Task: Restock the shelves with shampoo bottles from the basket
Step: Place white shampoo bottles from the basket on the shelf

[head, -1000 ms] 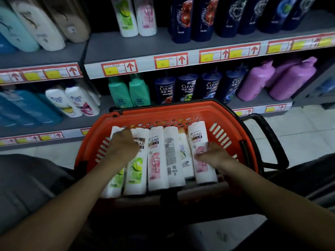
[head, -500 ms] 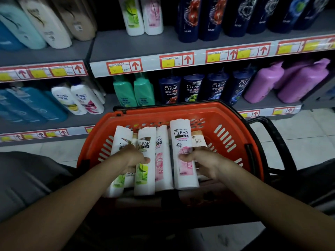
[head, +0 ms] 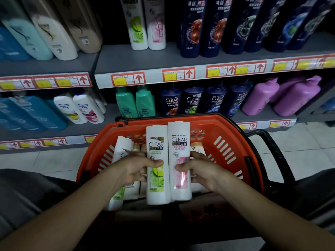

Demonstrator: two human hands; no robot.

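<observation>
Head view: two bottles lifted over basket

L hand (head: 135,166) has fingers curled round the green-label bottle (head: 157,164); R hand (head: 196,169) grips the pink-label bottle (head: 180,160). Both bottles are side by side above the orange basket (head: 224,151), w/ more bottles below. Probably stiff, smooth plastic, a bit slippery, so hold at mid-body.

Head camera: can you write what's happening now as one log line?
left hand: holds green-label bottle | right hand: holds pink-label bottle | both above orange basket | shelving: pending
</observation>
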